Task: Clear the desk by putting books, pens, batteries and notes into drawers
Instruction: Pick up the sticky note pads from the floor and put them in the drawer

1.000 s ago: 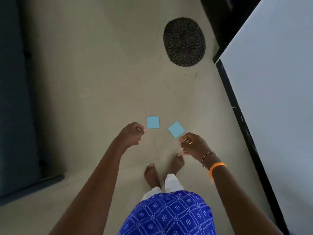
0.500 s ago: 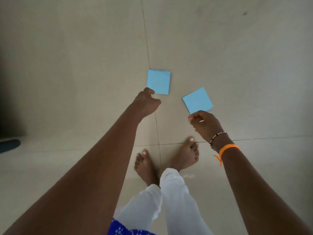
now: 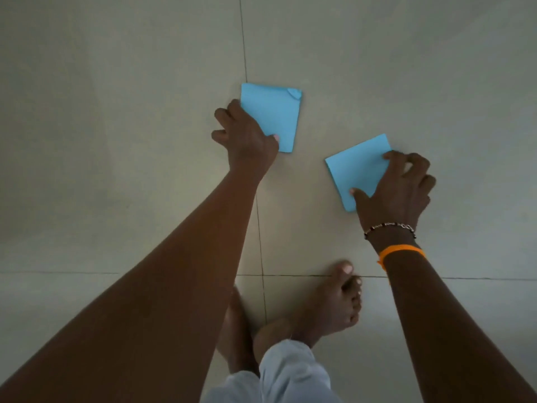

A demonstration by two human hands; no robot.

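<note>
Two light blue square notes lie on the beige tiled floor. The left note point(image 3: 274, 116) has a small curled corner at its upper right. My left hand point(image 3: 247, 138) pinches its left edge, thumb on the lower part. The right note point(image 3: 360, 167) lies turned at an angle. My right hand point(image 3: 398, 189) grips its right and lower edges with thumb and fingers. Both notes still touch the floor.
My bare feet point(image 3: 328, 303) stand just below the hands, with white trouser legs point(image 3: 290, 373) at the bottom edge. Dark grout lines point(image 3: 255, 199) cross the floor tiles. Beaded and orange bands point(image 3: 399, 251) sit on my right wrist.
I have bent down closer to the floor. Both hands went from just short of the notes to gripping their edges.
</note>
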